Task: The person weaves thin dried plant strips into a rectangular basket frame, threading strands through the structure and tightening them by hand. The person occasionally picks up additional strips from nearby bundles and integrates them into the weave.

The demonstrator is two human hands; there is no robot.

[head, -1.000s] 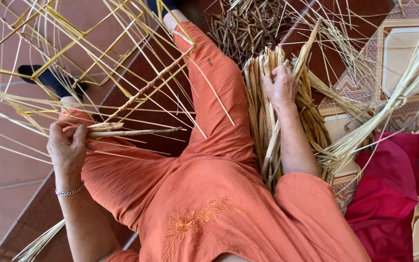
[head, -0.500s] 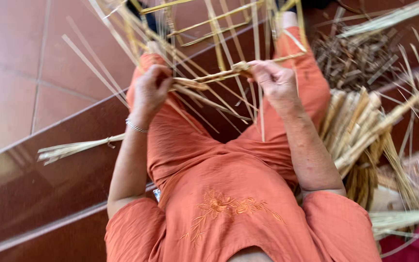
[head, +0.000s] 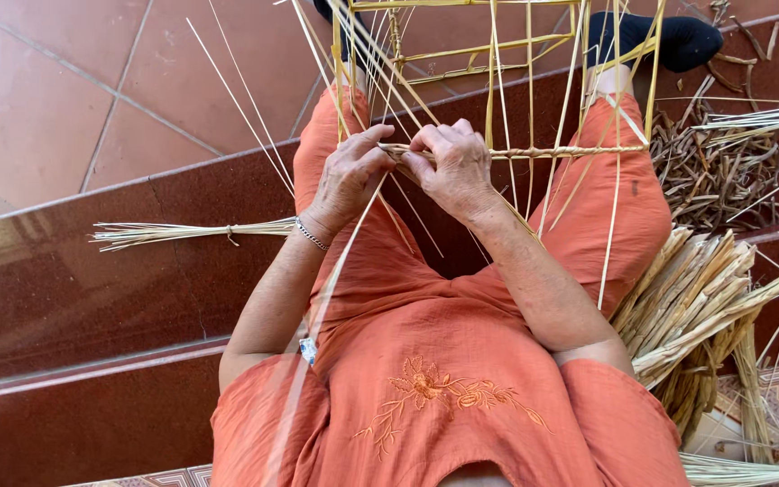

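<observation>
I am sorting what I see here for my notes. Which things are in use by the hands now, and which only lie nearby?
In use:
- left hand and right hand, pinching the woven straw band
- yellow frame
- upright straw strands

Lying about:
- tied straw bundle on the step
- thick straw sheaf
- heap of dry scraps

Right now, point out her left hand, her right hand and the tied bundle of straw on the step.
left hand [head: 349, 176], head view, knuckles.
right hand [head: 452, 167], head view, back.
tied bundle of straw [head: 186, 233], head view, middle near knot.
</observation>
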